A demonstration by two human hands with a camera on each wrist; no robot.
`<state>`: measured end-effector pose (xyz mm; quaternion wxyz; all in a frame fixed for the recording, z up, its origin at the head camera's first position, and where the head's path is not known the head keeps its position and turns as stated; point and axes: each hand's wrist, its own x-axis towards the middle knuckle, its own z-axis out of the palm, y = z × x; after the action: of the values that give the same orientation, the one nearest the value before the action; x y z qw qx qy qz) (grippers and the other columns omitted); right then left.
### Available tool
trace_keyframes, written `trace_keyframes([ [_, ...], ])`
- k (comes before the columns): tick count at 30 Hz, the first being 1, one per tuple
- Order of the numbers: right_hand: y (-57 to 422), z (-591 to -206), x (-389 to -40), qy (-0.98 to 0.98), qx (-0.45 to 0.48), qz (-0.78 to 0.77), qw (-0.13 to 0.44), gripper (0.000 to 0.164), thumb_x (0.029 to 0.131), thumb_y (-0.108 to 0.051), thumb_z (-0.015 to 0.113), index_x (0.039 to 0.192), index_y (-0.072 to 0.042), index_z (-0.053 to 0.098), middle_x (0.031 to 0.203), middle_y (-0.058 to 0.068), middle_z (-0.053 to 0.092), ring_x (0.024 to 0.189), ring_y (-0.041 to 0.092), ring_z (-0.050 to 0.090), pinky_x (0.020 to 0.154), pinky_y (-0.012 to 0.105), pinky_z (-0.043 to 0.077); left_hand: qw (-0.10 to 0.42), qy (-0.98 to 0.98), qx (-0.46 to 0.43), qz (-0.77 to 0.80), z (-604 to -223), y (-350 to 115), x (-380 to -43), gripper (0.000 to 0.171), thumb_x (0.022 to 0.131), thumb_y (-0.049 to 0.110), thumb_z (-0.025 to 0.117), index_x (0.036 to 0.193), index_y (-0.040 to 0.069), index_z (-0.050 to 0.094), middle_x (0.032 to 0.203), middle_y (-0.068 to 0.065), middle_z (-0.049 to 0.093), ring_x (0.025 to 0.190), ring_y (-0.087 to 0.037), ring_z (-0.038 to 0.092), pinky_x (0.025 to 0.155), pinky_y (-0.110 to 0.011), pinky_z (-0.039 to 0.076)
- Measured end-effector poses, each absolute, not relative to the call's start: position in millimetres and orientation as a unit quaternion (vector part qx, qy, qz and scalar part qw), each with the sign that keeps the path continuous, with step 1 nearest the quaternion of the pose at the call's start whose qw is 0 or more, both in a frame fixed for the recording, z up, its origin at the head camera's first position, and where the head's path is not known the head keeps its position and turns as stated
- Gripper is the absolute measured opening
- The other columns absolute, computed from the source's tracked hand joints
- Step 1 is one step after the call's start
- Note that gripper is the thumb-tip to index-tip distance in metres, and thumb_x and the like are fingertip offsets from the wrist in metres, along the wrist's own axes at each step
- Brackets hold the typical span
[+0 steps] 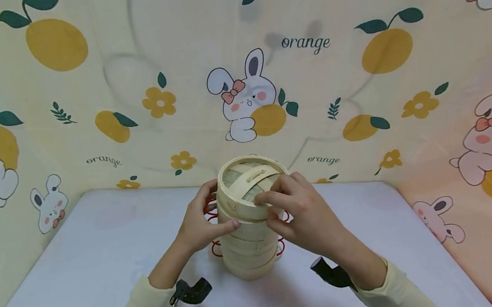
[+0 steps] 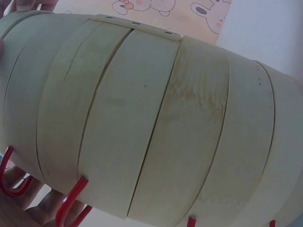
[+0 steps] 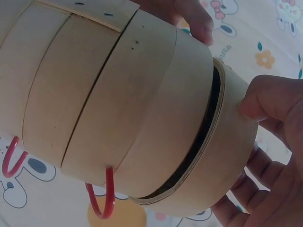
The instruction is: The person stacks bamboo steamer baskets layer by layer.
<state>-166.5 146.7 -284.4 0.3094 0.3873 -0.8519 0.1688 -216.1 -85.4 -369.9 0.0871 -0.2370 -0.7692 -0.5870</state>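
A tall stack of bamboo steamers [image 1: 248, 254] stands upright in front of me, topped by a woven lid [image 1: 234, 206] with a strap handle [image 1: 253, 178]. My left hand [image 1: 201, 224] grips the upper left side of the stack, thumb across the front and fingers round the back. On the right, my right hand [image 1: 305, 212] grips the lid by its rim. The right wrist view shows a dark gap between the tilted lid [image 3: 232, 142] and the top tier [image 3: 175, 104]. Red loops [image 3: 110, 194] stick out from the sides of the tiers.
The steamers stand on a white table [image 1: 117, 259]. Behind the table hangs a cream cloth [image 1: 188, 43] printed with rabbits and oranges. Black wrist mounts [image 1: 193, 291] sit at both cuffs, close above the tabletop.
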Motion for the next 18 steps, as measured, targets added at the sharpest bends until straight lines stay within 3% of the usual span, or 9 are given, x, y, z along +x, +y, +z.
trace_keyframes([
  [18, 142.8, -291.6, -166.8, -0.839, 0.402, 0.175, 0.321, 0.032, 0.071, -0.001, 0.065, 0.094, -0.022, 0.071, 0.083, -0.004, 0.052, 0.076, 0.014, 0.042, 0.067, 0.027, 0.037, 0.096, -0.768, -0.237, -0.587, -369.1, -84.2, -216.0, 0.083, 0.068, 0.025, 0.083, 0.14, 0.014, 0.043, 0.135, -0.01, 0.054, 0.122, -0.029, 0.054, 0.095, -0.047, 0.05],
])
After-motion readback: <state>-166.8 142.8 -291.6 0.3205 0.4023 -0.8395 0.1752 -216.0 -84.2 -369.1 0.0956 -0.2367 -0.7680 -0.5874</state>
